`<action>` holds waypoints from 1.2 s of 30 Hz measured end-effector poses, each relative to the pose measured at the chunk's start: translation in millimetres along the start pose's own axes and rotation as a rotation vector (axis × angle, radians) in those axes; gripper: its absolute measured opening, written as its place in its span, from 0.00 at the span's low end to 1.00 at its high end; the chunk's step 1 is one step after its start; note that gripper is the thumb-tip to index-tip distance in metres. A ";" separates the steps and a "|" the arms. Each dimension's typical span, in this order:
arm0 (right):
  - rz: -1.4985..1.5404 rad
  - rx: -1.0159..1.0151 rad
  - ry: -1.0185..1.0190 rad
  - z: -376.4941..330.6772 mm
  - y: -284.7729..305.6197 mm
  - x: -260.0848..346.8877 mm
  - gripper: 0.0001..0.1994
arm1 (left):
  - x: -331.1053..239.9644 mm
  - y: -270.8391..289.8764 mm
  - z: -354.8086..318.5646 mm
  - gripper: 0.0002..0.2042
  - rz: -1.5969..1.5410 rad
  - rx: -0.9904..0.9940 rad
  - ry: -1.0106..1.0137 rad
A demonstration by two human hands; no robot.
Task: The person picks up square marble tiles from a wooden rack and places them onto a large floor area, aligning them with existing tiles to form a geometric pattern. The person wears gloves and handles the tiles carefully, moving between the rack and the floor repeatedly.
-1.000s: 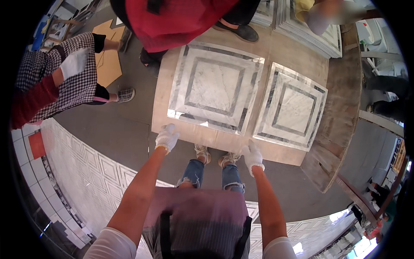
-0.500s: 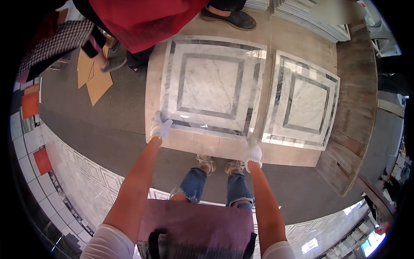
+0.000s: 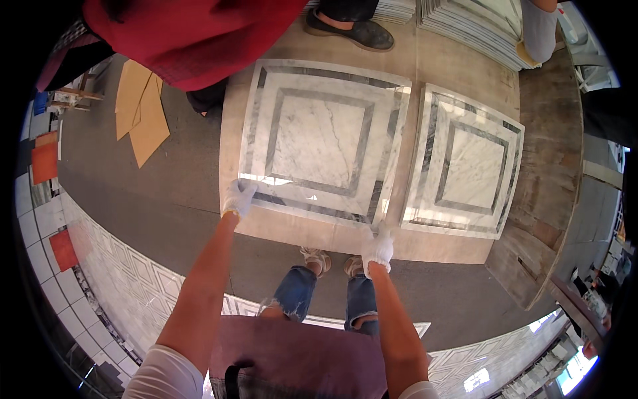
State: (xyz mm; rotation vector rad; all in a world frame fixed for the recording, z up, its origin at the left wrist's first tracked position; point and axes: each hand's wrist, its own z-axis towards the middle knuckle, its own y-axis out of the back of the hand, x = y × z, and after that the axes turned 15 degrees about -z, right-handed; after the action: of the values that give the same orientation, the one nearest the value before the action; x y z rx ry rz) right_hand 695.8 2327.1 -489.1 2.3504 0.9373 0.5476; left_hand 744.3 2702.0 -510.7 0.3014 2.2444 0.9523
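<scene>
A large white marble tile (image 3: 312, 141) with grey inlaid square bands lies on a pale wooden board (image 3: 319, 234). My left hand (image 3: 239, 197), in a white glove, grips its near left corner. At the near right corner, my right hand (image 3: 377, 247), also gloved, is closed on the edge; its fingertips are partly hidden there. A second marble tile (image 3: 473, 163) of like pattern rests to the right, a narrow gap apart from the first.
Stacked tiles (image 3: 458, 30) stand at the far right, with another person's pale-covered hand (image 3: 538, 33) on them. A person in a red garment (image 3: 206, 40) leans in at the far left, a dark shoe (image 3: 352, 30) beside the stack. Brown cardboard sheets (image 3: 143, 113) lie left.
The large tile has shifted slightly left and nearer, with both my hands moving along at its corners. Another person's covered hand has come lower over the far-right stack.
</scene>
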 end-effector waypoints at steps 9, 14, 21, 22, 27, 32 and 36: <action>0.005 0.031 0.020 1.6 37.1 -7.7 0.31 | -16.3 17.9 -14.2 0.35 0.011 0.129 0.194; 0.259 0.080 -0.049 24.9 36.5 -38.1 0.31 | -21.5 22.8 -41.3 0.36 -0.046 0.214 0.126; 0.572 0.134 0.079 19.2 114.1 14.0 0.35 | -18.4 24.5 -69.8 0.31 -0.304 0.130 0.161; 0.728 0.173 0.285 49.6 95.3 -3.2 0.33 | -25.9 26.6 -74.1 0.31 -0.324 0.133 0.170; 0.617 0.364 0.124 37.8 135.7 10.6 0.28 | -53.0 41.3 -105.9 0.28 -0.299 0.110 0.202; 0.522 0.307 0.176 -11.0 196.7 7.4 0.25 | -120.3 79.9 -166.7 0.26 -0.394 0.147 0.316; 0.473 0.421 0.094 -72.7 222.4 -38.5 0.26 | -127.3 127.9 -227.3 0.25 -0.469 0.267 0.405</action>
State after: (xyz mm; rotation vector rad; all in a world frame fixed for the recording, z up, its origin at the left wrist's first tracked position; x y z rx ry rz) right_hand 740.8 2188.4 -302.1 2.9784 0.5667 0.7003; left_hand 683.1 2610.7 -242.2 -0.3259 2.6435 0.4922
